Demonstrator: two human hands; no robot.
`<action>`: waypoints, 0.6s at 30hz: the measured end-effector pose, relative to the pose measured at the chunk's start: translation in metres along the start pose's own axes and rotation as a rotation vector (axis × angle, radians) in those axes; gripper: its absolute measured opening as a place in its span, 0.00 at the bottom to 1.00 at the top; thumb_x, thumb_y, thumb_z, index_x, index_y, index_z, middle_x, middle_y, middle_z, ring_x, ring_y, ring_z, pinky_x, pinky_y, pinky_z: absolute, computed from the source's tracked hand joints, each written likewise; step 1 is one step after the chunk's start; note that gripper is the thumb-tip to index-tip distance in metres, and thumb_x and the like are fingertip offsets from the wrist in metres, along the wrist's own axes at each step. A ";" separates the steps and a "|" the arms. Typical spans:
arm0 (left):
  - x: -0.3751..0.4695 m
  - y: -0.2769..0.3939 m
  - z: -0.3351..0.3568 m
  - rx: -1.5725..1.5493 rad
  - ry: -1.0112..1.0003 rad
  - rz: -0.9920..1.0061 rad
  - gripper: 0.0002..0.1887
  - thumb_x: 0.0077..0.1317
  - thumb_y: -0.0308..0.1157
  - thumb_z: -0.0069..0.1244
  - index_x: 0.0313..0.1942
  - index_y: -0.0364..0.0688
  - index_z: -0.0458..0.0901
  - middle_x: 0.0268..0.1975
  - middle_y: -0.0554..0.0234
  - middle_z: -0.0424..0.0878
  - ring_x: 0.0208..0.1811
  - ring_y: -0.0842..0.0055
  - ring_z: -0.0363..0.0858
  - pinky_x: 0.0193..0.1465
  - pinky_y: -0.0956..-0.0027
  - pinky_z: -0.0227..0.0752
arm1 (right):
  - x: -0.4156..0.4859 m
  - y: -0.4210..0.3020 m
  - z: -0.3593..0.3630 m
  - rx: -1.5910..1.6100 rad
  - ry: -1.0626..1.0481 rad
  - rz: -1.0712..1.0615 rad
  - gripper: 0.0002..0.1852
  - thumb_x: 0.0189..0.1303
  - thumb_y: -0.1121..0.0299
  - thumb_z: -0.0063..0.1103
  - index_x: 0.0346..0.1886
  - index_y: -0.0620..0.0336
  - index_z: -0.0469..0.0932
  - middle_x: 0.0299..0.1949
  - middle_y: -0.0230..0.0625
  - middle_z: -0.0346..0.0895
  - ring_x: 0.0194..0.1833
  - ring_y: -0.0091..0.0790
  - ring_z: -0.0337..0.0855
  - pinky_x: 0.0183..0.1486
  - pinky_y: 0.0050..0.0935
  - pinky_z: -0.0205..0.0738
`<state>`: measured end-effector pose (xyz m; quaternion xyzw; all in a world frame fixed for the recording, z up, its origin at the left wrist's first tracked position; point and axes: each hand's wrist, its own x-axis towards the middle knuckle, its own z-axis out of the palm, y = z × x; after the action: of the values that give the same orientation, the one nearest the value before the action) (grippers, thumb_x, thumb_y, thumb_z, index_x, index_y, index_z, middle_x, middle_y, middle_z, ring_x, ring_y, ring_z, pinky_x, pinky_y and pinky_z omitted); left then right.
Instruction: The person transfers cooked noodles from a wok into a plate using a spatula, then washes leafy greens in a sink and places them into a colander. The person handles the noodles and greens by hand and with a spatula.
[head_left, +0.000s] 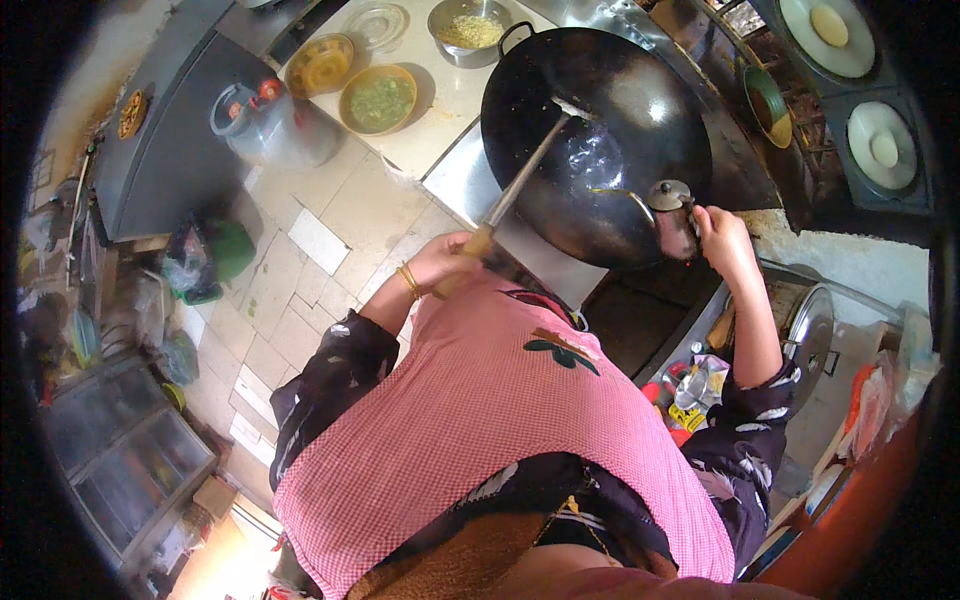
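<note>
A large dark wok (547, 187) stands in front of me, with some clear, shiny liquid (596, 157) at its bottom. My left hand (450, 259) grips the wooden handle of a long metal spatula (529, 172), whose head rests inside the wok near the liquid. With my right hand (724, 236) I hold the side handle of a small metal oil pot (675, 229) over the wok's near right rim. Its thin curved spout points in over the wok, and a thin yellowish streak shows at the spout's tip.
On the light counter (442, 112) beyond the wok are a metal bowl (469, 30) of chopped pale food, a bowl of green food in liquid (379, 99), an amber bowl (320, 66) and a clear lid (375, 26). A gas cylinder (277, 131) stands left. Packets (694, 397) lie at right.
</note>
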<state>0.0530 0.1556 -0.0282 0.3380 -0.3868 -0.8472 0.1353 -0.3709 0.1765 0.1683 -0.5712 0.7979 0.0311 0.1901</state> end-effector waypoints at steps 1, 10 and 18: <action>-0.001 -0.001 0.002 -0.048 -0.018 0.075 0.18 0.62 0.26 0.56 0.52 0.36 0.77 0.46 0.68 0.80 0.45 0.81 0.79 0.50 0.74 0.74 | 0.005 -0.003 -0.001 -0.028 0.014 -0.028 0.21 0.70 0.56 0.47 0.39 0.65 0.82 0.37 0.56 0.81 0.42 0.58 0.81 0.45 0.49 0.74; 0.003 -0.045 0.017 -0.139 -0.005 0.214 0.16 0.62 0.26 0.57 0.51 0.41 0.80 0.45 0.67 0.82 0.46 0.78 0.79 0.46 0.70 0.76 | 0.063 0.011 -0.007 0.050 0.104 -0.084 0.24 0.70 0.52 0.47 0.50 0.65 0.80 0.46 0.56 0.81 0.47 0.55 0.82 0.47 0.43 0.74; 0.030 -0.052 0.024 -0.118 -0.084 0.127 0.16 0.61 0.29 0.61 0.49 0.39 0.81 0.39 0.70 0.83 0.36 0.85 0.80 0.35 0.75 0.76 | 0.111 0.082 -0.007 -0.200 0.272 -0.057 0.26 0.73 0.53 0.45 0.40 0.71 0.81 0.35 0.63 0.78 0.39 0.66 0.77 0.40 0.52 0.71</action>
<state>0.0159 0.1890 -0.0700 0.2686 -0.3622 -0.8716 0.1921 -0.4790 0.1032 0.1230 -0.6086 0.7927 0.0275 0.0236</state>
